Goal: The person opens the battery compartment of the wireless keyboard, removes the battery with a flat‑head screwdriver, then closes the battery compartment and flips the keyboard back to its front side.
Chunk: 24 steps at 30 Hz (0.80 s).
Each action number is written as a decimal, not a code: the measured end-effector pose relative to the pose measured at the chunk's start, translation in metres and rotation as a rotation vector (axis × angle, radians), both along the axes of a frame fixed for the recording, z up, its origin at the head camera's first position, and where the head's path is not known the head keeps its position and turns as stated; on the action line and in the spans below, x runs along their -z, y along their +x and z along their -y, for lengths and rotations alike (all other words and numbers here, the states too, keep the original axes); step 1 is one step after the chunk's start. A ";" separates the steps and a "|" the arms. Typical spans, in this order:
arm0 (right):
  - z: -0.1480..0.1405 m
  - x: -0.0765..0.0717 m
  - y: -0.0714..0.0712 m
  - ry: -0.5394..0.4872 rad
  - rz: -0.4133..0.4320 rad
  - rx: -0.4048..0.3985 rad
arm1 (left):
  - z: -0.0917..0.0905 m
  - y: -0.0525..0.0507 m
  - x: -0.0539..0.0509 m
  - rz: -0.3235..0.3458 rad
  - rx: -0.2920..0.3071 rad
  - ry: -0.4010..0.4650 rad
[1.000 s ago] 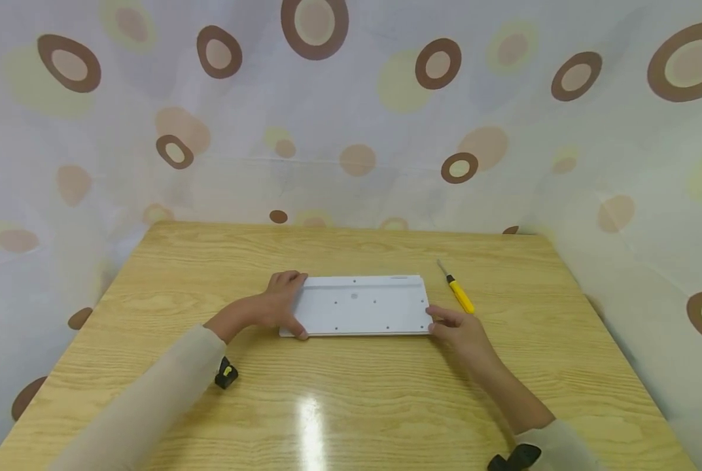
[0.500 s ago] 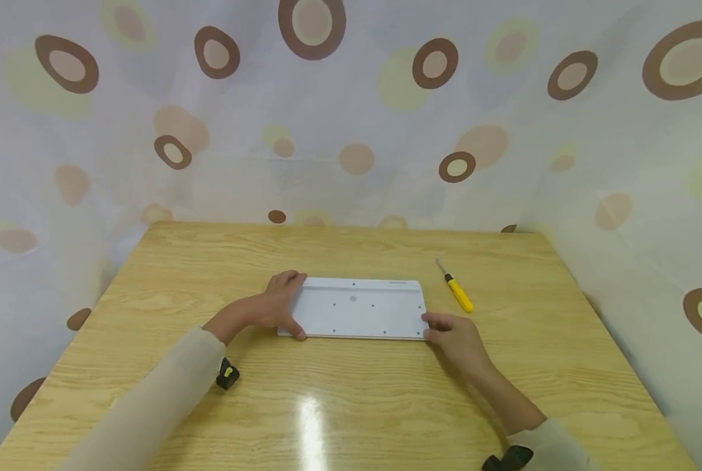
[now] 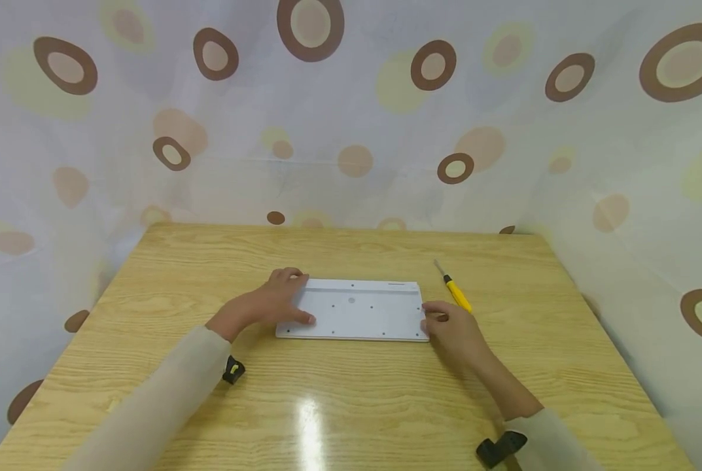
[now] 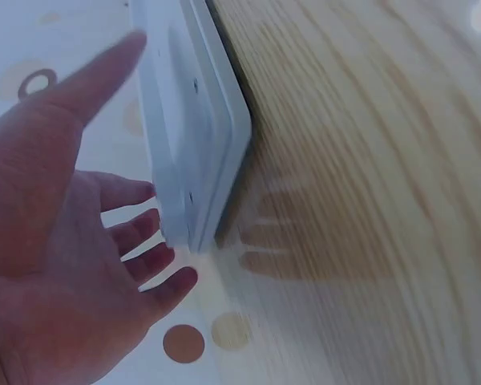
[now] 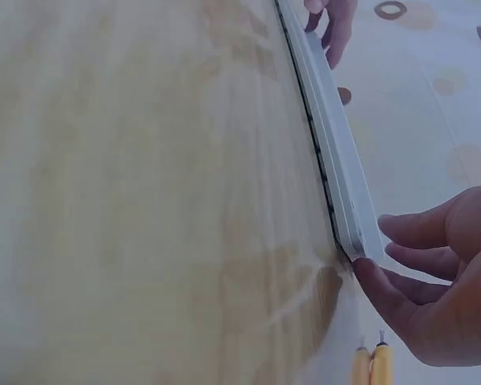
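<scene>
Count one spotted pale cloth (image 3: pixel 356 98), hanging behind and at both sides of one wood-grain table (image 3: pixel 374 399). See the table's far edge running close along the cloth. Note two pale sleeves (image 3: pixel 162 383), reaching in from the near side. Find one white panel (image 3: pixel 356 317) near the middle of the table, roughly parallel to the far edge, with broad wood to left, right and near side, and a narrower strip beyond. Cannot tell whether slightly raised at the right end. Count two hands, one per short end: the left hand (image 3: pixel 273 303) with fingers wide, thumb stretched out over the panel's upper face, other fingertips at the far left corner; the right hand (image 3: pixel 456 332) narrow, pinching the right short edge close to the near corner. Count one yellow-handled screwdriver (image 3: pixel 456 292), just beyond the right hand, shaft toward the far edge, well inside the table's right edge. Count two black wrist devices (image 3: pixel 233 369), one per sleeve. On the panel, count one round disc (image 3: pixel 352 300), one thin slot (image 3: pixel 396 284) and eight dark dots (image 3: pixel 371 307) in view.
</scene>
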State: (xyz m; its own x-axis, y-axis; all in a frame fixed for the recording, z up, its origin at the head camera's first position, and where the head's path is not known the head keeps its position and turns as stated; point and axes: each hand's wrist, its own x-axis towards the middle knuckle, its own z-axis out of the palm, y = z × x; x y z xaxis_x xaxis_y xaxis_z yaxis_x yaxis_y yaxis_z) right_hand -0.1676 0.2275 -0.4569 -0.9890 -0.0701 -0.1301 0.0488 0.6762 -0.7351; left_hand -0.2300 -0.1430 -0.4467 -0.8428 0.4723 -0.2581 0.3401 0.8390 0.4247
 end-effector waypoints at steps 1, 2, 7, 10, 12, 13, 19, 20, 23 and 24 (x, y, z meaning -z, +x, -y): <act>-0.001 0.000 -0.004 -0.022 -0.002 0.006 | -0.003 -0.002 0.000 -0.029 -0.003 -0.007; -0.002 0.001 -0.008 -0.046 -0.002 0.012 | -0.007 -0.005 0.000 -0.062 -0.002 -0.017; -0.005 0.008 -0.031 -0.264 0.049 0.062 | -0.030 -0.017 0.003 -0.199 -0.016 -0.015; -0.005 0.013 -0.041 -0.370 0.083 0.094 | -0.046 -0.022 0.005 -0.239 -0.031 0.028; -0.005 0.016 -0.046 -0.407 0.091 0.111 | -0.058 -0.024 0.005 -0.248 -0.030 0.072; -0.004 0.018 -0.049 -0.418 0.093 0.118 | -0.064 -0.025 0.005 -0.242 -0.030 0.099; 0.001 0.020 -0.057 -0.397 0.080 0.146 | -0.097 -0.036 0.009 -0.121 -0.011 0.284; 0.002 0.019 -0.058 -0.389 0.076 0.146 | -0.102 -0.038 0.010 -0.100 -0.006 0.308; 0.004 0.019 -0.060 -0.387 0.086 0.156 | -0.116 -0.043 0.016 -0.069 0.000 0.350; 0.004 0.019 -0.061 -0.387 0.089 0.155 | -0.121 -0.045 0.018 -0.067 0.002 0.356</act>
State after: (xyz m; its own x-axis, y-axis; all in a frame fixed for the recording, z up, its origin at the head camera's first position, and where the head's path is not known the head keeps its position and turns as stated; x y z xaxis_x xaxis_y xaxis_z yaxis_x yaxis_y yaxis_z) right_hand -0.2287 0.2234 -0.4759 -0.9779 0.0186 -0.2085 0.2028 0.3311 -0.9215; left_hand -0.2747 -0.0224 -0.4646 -0.8513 0.5243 -0.0210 0.3788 0.6418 0.6668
